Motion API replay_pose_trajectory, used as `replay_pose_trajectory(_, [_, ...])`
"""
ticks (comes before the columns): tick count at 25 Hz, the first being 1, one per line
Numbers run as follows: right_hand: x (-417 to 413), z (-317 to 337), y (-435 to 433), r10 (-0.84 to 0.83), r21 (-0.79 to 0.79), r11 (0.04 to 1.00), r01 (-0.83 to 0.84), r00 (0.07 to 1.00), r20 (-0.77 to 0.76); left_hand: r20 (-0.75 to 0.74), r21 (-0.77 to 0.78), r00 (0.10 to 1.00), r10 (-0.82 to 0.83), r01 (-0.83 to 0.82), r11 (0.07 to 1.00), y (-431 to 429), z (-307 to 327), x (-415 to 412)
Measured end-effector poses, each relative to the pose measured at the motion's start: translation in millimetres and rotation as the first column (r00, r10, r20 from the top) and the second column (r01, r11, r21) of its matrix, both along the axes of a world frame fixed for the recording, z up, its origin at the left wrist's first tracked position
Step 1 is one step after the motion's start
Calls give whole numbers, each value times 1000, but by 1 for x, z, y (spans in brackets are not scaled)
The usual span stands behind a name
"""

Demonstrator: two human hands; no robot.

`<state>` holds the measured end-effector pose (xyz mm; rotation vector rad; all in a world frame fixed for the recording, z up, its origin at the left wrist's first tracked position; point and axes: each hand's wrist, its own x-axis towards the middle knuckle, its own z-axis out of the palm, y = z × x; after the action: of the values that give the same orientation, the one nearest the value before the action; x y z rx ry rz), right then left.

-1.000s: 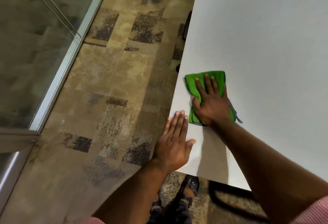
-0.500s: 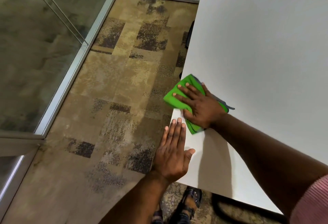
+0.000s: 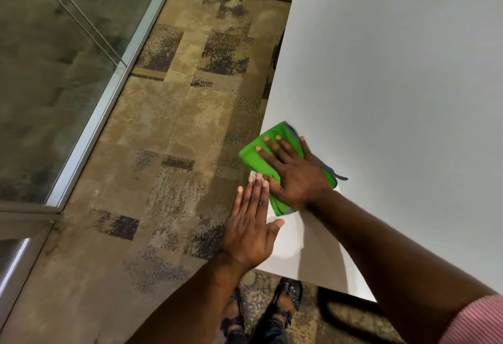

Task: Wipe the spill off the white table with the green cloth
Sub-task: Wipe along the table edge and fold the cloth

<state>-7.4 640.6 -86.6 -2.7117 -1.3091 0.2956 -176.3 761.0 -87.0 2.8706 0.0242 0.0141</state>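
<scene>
The right hand (image 3: 295, 173) lies flat with fingers spread on the green cloth (image 3: 262, 159), pressing it to the white bench (image 3: 394, 93) rather than gripping it. Compared with a second ago, when the cloth lay wholly on the bench a little in from the left edge, the hand has swept it outward: half a second ago one corner was already past the edge, and now that corner hangs over the carpet (image 3: 174, 131) while the rest of the cloth sits on the bench under the palm. The left hand (image 3: 250, 232) has held its place throughout, open and flat at the edge just beside the cloth, grasping nothing. That looks like the spill being pushed toward the edge, perhaps to be caught by the waiting hand; no liquid can be made out on the surface, so how much remains is unclear. No brand, label or writing is readable anywhere.
</scene>
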Motion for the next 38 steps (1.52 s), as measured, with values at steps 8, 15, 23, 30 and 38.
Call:
replay_pose_trajectory(8, [-22, 1, -84, -575, 49, 816, 576, 817, -36, -37, 17, 999, -7, 7, 1000, 0, -2, -3])
replay_pose_trajectory(15, [-128, 4, -113, -723, -25, 690, 723, 690, -30, -74, 19, 996, -53, 55, 998, 1, -4, -3])
replay_pose_trajectory(23, [-209, 8, -50, -509, -38, 860, 508, 856, -88, -49, -80, 993, -108, 104, 991, 5, -7, 0])
replay_pose_trajectory(30, [-170, 8, -172, -768, -102, 638, 763, 641, -5, -76, -39, 991, -107, 105, 994, 4, -5, 0])
replay_pose_trajectory(38, [-86, 6, -71, -754, 22, 654, 756, 654, -65, -36, -96, 996, -86, 82, 992, 6, -9, 1])
